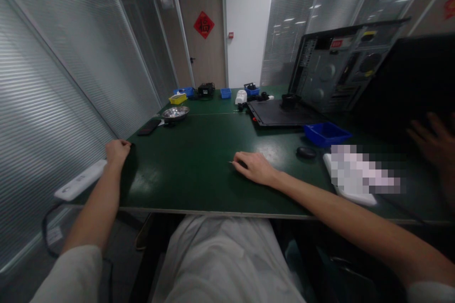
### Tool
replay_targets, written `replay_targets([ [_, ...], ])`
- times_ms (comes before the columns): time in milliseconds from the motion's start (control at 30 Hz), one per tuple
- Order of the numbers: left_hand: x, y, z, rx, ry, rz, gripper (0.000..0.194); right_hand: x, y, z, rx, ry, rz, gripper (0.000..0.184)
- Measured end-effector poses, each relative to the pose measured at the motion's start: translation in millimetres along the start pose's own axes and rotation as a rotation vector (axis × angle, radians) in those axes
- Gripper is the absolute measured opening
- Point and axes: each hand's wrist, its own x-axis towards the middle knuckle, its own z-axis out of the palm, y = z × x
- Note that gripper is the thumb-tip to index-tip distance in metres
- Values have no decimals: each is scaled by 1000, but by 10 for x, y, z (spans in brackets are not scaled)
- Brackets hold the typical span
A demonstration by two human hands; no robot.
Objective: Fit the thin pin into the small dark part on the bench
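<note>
My left hand (pixel 118 152) is closed at the left edge of the green table, beside a long white power strip (pixel 81 181). A small dark bit shows at its fingertips, too little to name. Near the middle of the table, my right hand (pixel 255 167) rests with its fingers curled together in a pinch. From that pinch a short, thin, pale tip (pixel 230 162) sticks out to the left; the remainder is hidden by the fingers. To the right of this hand lies a black computer mouse (pixel 306 153).
A blue tray (pixel 326 133) and a black panel (pixel 284 113) lie right of centre, before an opened computer case (pixel 330 68). Another person's hand (pixel 436 139) is at far right. A metal bowl (pixel 176 113) and dark phone-like slab (pixel 149 127) sit at left.
</note>
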Motion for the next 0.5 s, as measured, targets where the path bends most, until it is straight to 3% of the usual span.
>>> replay_targets([
  [500,70,26,-15,-107,-70,-22,21,-6,5,3,-8,3,1,23],
])
